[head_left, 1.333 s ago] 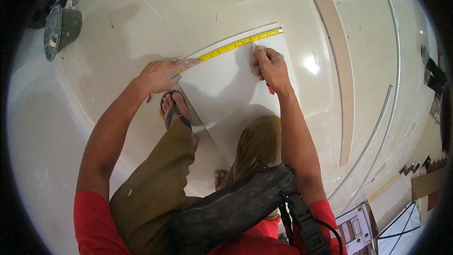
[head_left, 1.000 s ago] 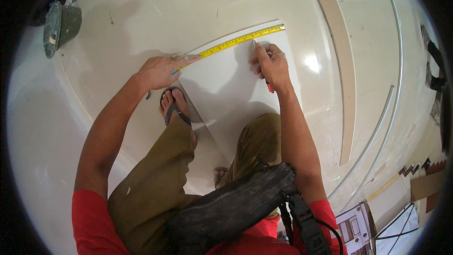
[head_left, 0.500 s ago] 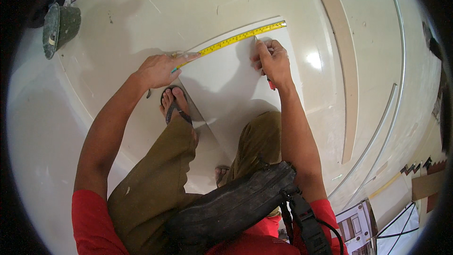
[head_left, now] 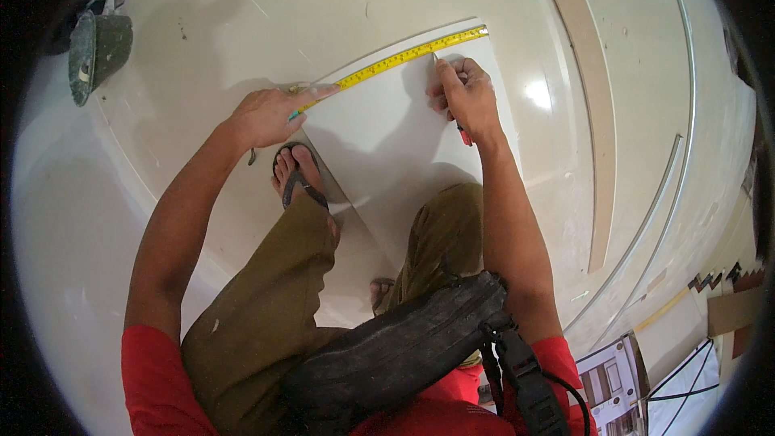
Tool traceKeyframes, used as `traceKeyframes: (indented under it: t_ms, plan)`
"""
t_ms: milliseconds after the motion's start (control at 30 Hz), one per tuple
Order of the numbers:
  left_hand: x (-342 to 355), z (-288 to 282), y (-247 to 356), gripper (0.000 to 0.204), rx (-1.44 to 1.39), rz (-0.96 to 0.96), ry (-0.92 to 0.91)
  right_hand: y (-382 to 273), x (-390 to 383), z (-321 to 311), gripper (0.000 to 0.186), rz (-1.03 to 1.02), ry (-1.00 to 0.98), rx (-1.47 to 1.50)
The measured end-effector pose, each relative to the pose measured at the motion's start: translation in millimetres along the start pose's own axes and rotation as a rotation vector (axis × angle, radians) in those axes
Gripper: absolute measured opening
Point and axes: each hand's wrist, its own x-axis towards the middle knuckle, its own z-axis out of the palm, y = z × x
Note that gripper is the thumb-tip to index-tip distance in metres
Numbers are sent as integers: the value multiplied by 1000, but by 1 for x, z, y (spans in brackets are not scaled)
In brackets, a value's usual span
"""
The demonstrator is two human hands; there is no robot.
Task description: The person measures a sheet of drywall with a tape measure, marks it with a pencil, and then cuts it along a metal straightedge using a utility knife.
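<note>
A white board (head_left: 387, 121) lies on the pale floor beneath me, with a yellow tape measure (head_left: 395, 60) stretched along its far edge. My left hand (head_left: 266, 113) grips the tape at the board's left end, index finger laid along the blade; a bit of teal shows under the fingers, and most of the case is hidden. My right hand (head_left: 468, 97) is closed on a red-handled tool (head_left: 465, 135), whose thin tip touches or nearly touches the tape's lower edge. What kind of tool it is, I cannot tell. My sandalled left foot (head_left: 295, 173) is beside the board's left edge.
A dark green bucket (head_left: 99, 52) is at the upper left. To the right lie a long beige strip (head_left: 593, 113) and thin metal lengths (head_left: 658, 194). Offcuts (head_left: 731, 313) and a white packaged item (head_left: 609, 379) with printed pictures are at the lower right. My black waist bag (head_left: 387, 339) hangs below.
The board's far edge, the tape and both hands appear slightly higher in the picture. My right hand keeps the tool at the tape, and my left hand stays on its left end.
</note>
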Motion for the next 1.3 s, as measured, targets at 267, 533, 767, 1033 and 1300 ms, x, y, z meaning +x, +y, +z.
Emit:
traceKeyframes:
  t_ms: [267,533,767,1033,1300]
  plan:
    - [1,3,-1,75,33,3,17,0,-1,2,44,-13,8,8]
    - [4,15,-12,72,40,52,76,2,0,1,39,4,-23,39]
    - [2,7,-3,72,46,-16,-1,1,0,0,43,-7,-3,19]
    - [0,-4,4,71,34,-18,-34,0,0,1,44,8,6,11]
    - [5,15,-9,73,41,29,46,0,0,1,44,17,1,23]
